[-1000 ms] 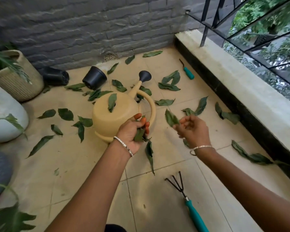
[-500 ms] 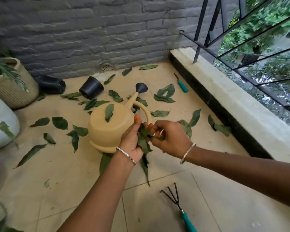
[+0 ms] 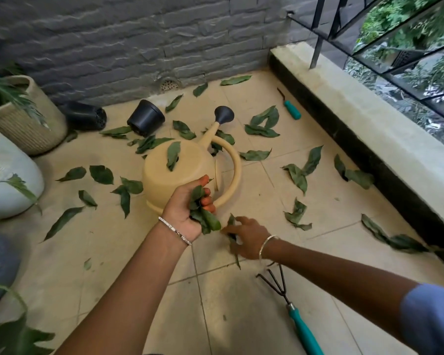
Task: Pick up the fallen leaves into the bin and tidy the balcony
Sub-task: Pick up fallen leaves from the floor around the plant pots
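Several glossy, pointed leaves [image 3: 204, 217] are bunched in my left hand [image 3: 183, 210], fingers clenched round them, just in front of the smooth cream plastic watering can [image 3: 190, 160]. My right hand [image 3: 249, 238] is blurred but seems to pinch one long leaf [image 3: 231, 222] low over the pale tiles [image 3: 241, 316]. Many scattered leaves [image 3: 260, 130] lie flat around the can, one on top of it. Two black plastic pots [image 3: 146, 117] lie tipped by the grey brick wall [image 3: 139, 42]. Two teal-handled tools [image 3: 292, 110] rest on the tiles, one a three-pronged rake [image 3: 294, 312].
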